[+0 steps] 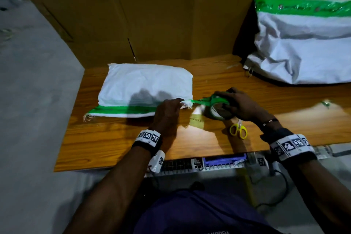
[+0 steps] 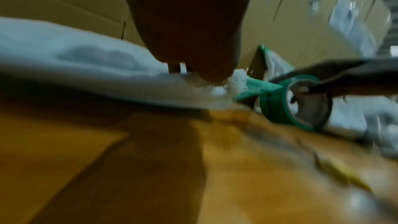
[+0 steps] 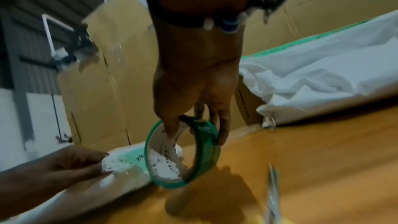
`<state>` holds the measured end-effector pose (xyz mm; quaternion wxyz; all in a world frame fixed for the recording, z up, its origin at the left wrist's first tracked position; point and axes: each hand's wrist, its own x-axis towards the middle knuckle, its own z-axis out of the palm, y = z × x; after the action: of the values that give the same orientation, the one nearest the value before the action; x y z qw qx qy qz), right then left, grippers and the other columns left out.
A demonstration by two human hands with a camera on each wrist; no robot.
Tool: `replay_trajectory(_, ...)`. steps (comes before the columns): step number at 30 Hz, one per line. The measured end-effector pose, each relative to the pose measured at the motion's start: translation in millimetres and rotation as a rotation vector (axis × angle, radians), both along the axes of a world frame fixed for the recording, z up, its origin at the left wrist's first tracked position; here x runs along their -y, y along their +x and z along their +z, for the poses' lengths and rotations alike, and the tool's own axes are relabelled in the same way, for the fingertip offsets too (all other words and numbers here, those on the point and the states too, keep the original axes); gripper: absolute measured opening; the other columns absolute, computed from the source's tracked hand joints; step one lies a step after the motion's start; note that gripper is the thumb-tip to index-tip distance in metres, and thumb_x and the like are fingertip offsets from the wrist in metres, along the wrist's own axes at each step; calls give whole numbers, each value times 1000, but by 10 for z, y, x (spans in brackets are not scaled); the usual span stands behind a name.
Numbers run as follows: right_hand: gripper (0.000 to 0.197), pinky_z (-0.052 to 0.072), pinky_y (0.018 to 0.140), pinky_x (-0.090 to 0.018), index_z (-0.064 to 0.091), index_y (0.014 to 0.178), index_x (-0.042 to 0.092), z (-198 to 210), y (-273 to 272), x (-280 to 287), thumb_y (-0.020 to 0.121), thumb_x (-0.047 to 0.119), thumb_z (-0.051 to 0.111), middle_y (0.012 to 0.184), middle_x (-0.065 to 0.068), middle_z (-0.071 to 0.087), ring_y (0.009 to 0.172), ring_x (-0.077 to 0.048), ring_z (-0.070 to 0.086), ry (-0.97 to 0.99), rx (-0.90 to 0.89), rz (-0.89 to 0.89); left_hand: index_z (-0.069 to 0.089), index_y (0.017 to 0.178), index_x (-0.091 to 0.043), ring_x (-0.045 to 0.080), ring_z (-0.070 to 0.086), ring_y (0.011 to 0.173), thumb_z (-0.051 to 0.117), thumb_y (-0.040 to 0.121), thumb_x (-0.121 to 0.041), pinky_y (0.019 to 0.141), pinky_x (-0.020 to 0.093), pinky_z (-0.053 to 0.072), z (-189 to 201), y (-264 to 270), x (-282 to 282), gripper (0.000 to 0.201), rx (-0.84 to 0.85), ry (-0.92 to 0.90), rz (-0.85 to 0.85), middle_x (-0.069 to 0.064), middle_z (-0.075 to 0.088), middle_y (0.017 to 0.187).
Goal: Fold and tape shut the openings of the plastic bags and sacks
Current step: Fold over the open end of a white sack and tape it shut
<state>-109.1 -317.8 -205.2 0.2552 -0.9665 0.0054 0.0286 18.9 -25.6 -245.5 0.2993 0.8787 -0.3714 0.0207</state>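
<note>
A filled white woven sack (image 1: 146,83) lies on the wooden table (image 1: 117,138), its folded near edge carrying a strip of green tape (image 1: 123,110). My left hand (image 1: 169,108) pinches the sack's frayed right corner (image 2: 217,84) (image 3: 116,166). My right hand (image 1: 235,104) grips a green tape roll (image 1: 216,107) (image 2: 295,103) (image 3: 183,154), thumb inside its core. A short stretch of tape (image 1: 199,100) runs taut from the roll to that corner.
Yellow-handled scissors (image 1: 239,129) (image 3: 272,193) lie just right of my hands. A larger white sack (image 1: 303,47) with a green-taped top leans at the back right. Cardboard boxes (image 1: 152,15) wall the table's far side. An electronic device (image 1: 218,163) sits at the near edge.
</note>
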Motion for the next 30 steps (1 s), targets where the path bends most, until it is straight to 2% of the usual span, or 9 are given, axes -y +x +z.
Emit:
replay_trajectory(2,58,39,77,-37,49,154,37,151,23,50,99,56,48,107,-7,53,93,-32,57,22,58,14,72,121,-25,26,72,87,51,102,-36,72,32,46,136,146,65,30,-102,-22,-22,5,78,96)
replay_trajectory(5,47,35,74,-34,58,146,39,362,33,55,101,53,51,98,2,52,89,-24,57,62,133,-27,72,111,-18,24,72,95,54,98,-41,82,34,50,445,390,137,31,-149,-45,-84,2,78,104)
replay_trajectory(9,33,53,78,-42,66,134,39,565,31,-39,103,49,61,105,10,57,92,-17,64,183,166,-131,78,107,-11,14,68,95,58,95,-37,79,26,43,843,631,261,35,-120,-88,-105,1,79,106)
replay_trajectory(11,26,58,69,-33,70,128,34,658,67,-141,103,41,65,109,11,59,80,-9,70,250,204,-161,79,107,-13,7,67,91,62,97,-34,77,23,44,987,714,330,29,-160,-150,-78,-2,79,104)
replay_trajectory(14,28,50,53,-17,72,126,26,813,126,-334,102,39,67,109,3,60,64,-3,69,325,272,-230,75,103,-22,-1,69,88,67,98,-28,76,24,51,1196,832,419,12,-254,-246,-85,-10,77,95)
replay_trajectory(20,24,54,50,-23,70,118,23,1088,220,-751,98,36,72,108,7,70,57,-10,71,545,382,-340,62,93,-20,6,65,81,72,93,-17,74,29,48,1521,994,546,11,-319,-358,-131,-9,69,89)
replay_trajectory(24,34,60,51,-35,62,115,20,1115,362,-909,95,44,74,105,6,70,58,-13,72,574,426,-425,70,89,-17,15,72,96,71,92,-9,89,37,56,1633,1044,548,8,-344,-410,-138,-3,75,94)
replay_trajectory(27,36,60,52,-35,57,109,22,1120,469,-1008,93,50,74,102,5,68,64,-14,72,553,467,-474,75,89,-20,12,73,99,68,89,-12,92,39,59,1689,1081,533,11,-359,-421,-112,-4,78,98)
replay_trajectory(30,40,59,54,-33,54,107,24,1106,582,-1117,91,55,72,101,5,67,70,-16,72,527,511,-514,76,88,-22,13,73,96,65,85,-30,91,45,59,1710,1144,524,14,-388,-436,-64,-6,78,95)
